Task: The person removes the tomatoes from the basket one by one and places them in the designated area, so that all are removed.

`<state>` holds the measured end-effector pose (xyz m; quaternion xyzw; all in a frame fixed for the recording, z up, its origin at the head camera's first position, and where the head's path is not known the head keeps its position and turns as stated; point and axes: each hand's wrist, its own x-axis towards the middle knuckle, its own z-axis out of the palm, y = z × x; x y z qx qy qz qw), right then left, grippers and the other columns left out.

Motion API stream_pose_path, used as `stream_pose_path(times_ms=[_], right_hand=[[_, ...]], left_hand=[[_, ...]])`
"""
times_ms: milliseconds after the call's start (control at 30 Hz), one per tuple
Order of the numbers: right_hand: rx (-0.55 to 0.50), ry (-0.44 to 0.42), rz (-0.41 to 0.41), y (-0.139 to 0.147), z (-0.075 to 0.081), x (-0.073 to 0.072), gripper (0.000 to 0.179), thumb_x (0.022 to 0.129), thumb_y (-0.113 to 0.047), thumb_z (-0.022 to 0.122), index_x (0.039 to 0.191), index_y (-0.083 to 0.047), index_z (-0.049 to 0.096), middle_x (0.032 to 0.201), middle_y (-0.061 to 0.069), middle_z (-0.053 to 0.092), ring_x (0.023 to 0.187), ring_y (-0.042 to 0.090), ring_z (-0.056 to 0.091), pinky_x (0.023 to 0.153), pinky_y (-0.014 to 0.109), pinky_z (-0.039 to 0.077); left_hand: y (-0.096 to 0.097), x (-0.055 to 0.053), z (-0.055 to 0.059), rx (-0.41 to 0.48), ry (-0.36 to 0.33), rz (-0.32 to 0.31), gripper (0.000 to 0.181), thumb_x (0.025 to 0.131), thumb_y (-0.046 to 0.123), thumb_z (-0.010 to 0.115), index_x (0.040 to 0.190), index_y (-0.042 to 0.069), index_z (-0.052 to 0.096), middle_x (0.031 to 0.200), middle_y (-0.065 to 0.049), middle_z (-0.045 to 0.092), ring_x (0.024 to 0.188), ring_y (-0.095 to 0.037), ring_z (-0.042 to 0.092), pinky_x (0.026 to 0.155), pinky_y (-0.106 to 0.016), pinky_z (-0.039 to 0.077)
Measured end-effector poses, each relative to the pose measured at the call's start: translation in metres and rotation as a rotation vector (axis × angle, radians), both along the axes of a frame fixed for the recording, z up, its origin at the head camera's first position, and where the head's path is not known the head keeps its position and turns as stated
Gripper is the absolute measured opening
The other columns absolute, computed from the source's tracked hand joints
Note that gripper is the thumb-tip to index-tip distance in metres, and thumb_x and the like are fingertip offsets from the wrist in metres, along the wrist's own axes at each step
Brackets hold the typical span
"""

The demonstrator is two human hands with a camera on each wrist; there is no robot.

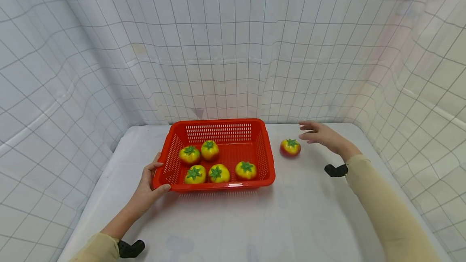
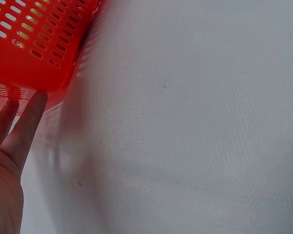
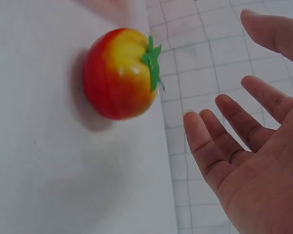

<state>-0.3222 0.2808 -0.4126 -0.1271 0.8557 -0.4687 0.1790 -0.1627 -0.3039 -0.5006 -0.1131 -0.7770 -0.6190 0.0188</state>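
A red plastic basket (image 1: 234,148) with slotted walls holds several yellow-red tomatoes (image 1: 219,173) with green leafy tops. My left hand (image 1: 143,191) rests against the basket's front left corner, thumb at the front rim and fingers along the left side. In the left wrist view, straight fingers (image 2: 27,126) touch the outer wall. One more tomato (image 1: 290,148) sits on the table to the right of the basket. Just right of and above it hovers my right hand (image 1: 320,134), its fingers spread and apart from the tomato. The right wrist view shows nothing in the palm.
A white cloth covers the table (image 1: 225,225). White curtains (image 1: 218,51) with a grid pattern stand behind it and on both sides. Black straps (image 1: 132,249) sit at both wrists, below beige sleeves.
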Motion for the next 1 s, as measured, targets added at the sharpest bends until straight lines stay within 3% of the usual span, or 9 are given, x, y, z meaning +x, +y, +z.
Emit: stream_pose_path(times_ms=[200,600,867,1000], right_hand=[[-0.004,0.062,0.021,-0.027,0.024,0.005,0.071,0.096,-0.043,0.069,0.156,-0.021,0.038,0.157,0.008,0.041,0.143,0.033,0.039,0.117,0.065,0.025],[0.016,0.213,0.100,-0.098,0.050,0.010,0.056,0.095,-0.039,0.072,0.144,-0.020,0.055,0.142,0.004,0.058,0.130,0.027,0.053,0.103,0.052,0.050],[0.058,0.189,0.213,-0.149,0.060,0.012,0.052,0.093,-0.035,0.074,0.141,-0.022,0.057,0.132,-0.002,0.061,0.124,0.022,0.055,0.100,0.046,0.052],[0.090,0.213,0.281,-0.171,0.060,0.009,0.056,0.092,-0.031,0.076,0.142,-0.015,0.056,0.135,0.003,0.061,0.125,0.025,0.055,0.100,0.045,0.052]], left_hand=[[0.000,0.001,0.000,0.004,-0.005,0.002,0.063,0.096,0.001,0.063,0.143,0.011,0.024,0.172,0.002,-0.003,0.155,-0.032,0.009,0.095,-0.018,0.049],[-0.001,0.001,0.001,-0.015,-0.006,-0.001,0.062,0.097,0.002,0.063,0.144,0.010,0.024,0.172,0.001,-0.003,0.155,-0.034,0.006,0.096,-0.016,0.048],[-0.001,0.000,0.001,0.014,0.011,-0.016,0.062,0.096,-0.001,0.062,0.143,0.008,0.023,0.172,0.002,-0.004,0.156,-0.032,0.003,0.097,-0.017,0.047],[-0.001,0.000,0.001,0.020,0.011,-0.018,0.062,0.096,-0.002,0.062,0.143,0.008,0.023,0.172,0.002,-0.004,0.156,-0.032,0.004,0.096,-0.017,0.048]])
